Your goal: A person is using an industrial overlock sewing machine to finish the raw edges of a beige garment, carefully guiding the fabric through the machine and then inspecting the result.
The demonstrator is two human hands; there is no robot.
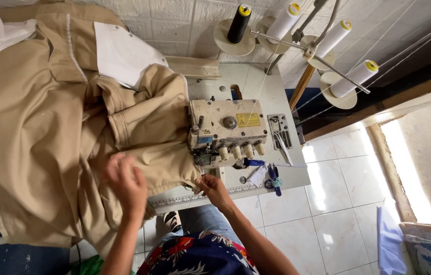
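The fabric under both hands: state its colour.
Plain tan fabric, clearest in the head view.

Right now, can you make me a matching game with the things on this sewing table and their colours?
Things:
1. big cloth under the left hand
2. thread cone at the far left of the stand
3. scissors near the machine
4. thread cone at the far right

Colours:
A. white
B. blue handles
C. tan
D. black

Pairs: 1-C, 2-D, 3-B, 4-A
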